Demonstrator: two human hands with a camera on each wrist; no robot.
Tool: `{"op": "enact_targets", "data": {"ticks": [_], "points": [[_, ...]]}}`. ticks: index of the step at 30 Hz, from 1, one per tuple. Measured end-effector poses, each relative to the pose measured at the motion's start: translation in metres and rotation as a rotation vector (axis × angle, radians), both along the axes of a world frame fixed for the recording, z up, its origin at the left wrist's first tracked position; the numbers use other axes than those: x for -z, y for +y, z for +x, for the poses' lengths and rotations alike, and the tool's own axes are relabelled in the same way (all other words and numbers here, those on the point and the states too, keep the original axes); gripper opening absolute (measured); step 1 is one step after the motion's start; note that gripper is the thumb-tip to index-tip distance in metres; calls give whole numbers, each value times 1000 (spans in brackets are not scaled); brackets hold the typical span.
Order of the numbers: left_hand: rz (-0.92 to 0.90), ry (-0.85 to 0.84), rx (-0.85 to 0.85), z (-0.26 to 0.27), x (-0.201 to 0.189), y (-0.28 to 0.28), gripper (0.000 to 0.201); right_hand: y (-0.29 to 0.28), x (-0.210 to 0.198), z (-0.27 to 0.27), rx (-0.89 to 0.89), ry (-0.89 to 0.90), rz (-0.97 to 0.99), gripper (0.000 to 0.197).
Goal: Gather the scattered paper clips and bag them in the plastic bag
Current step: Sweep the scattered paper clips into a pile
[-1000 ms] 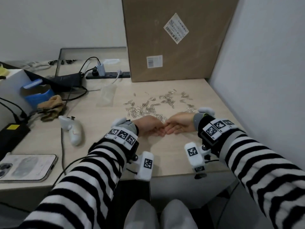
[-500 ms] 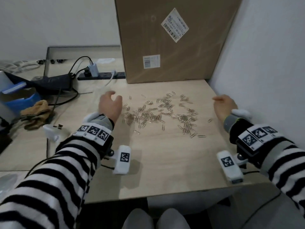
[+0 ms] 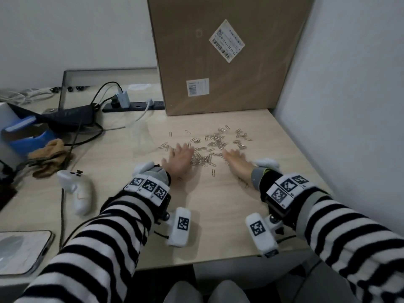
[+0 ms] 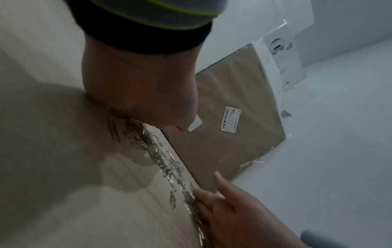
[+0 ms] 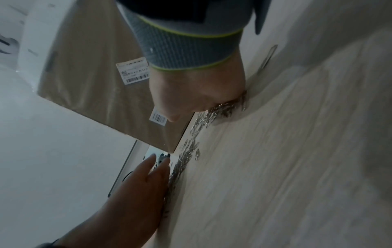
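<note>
Many silver paper clips (image 3: 215, 141) lie scattered on the light wood desk (image 3: 218, 215), with a denser heap (image 3: 202, 160) between my hands. My left hand (image 3: 180, 155) lies flat with straight, spread fingers against the heap's left side. My right hand (image 3: 235, 159) stands on its edge, fingers straight, at the heap's right side. The left wrist view shows the left palm (image 4: 137, 92) low against the clips (image 4: 157, 151). The right wrist view shows the right hand's edge (image 5: 197, 92) on the clips (image 5: 203, 120). The clear plastic bag (image 3: 140, 138) lies flat, left of the clips.
A tall cardboard box (image 3: 218, 62) stands behind the clips and a wall closes the right side. On the left lie a white controller (image 3: 76, 191), a brown cloth (image 3: 48, 156), cables, a power strip (image 3: 133, 104) and a phone (image 3: 21, 250).
Half a second ago my hands were wide apart at the sides of the scatter. They have come inward and pushed the clips into a heap between them.
</note>
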State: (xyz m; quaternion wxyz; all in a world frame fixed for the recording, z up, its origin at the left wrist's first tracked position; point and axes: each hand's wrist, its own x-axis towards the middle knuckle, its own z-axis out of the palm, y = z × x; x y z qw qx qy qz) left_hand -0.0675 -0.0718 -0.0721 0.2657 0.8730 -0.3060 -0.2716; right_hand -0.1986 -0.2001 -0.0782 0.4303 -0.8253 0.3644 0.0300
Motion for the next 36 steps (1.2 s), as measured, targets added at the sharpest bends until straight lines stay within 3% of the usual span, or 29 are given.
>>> {"op": "enact_targets", "data": {"ticks": [4, 6, 7, 10, 13, 19, 21, 26, 33, 36], "points": [[-188, 316, 66, -2, -9, 6, 68, -1, -4, -5, 1, -178, 303, 75], [-222, 329, 91, 4, -15, 9, 68, -12, -7, -11, -30, -267, 381, 70], [-233, 307, 100, 11, -18, 9, 65, -20, -11, -12, -9, -337, 345, 57], [-318, 212, 34, 33, -25, 7, 57, -53, -26, -11, 278, -487, 82, 26], [-307, 129, -79, 57, -22, 3, 55, -87, -30, -5, 339, -301, -153, 38], [-92, 33, -270, 106, -6, 6, 51, -122, -15, 6, 156, 146, -259, 57], [-64, 47, -249, 112, -1, 5, 52, -119, -15, 13, 121, 207, -219, 65], [-81, 190, -106, 96, 7, -10, 78, -96, -9, 30, -80, 183, -173, 65], [-114, 401, 134, 61, 5, -29, 71, -65, -2, 32, -229, 45, 121, 69], [-111, 375, 237, 65, -3, -28, 70, -63, -16, 26, -241, 9, 253, 63]]}}
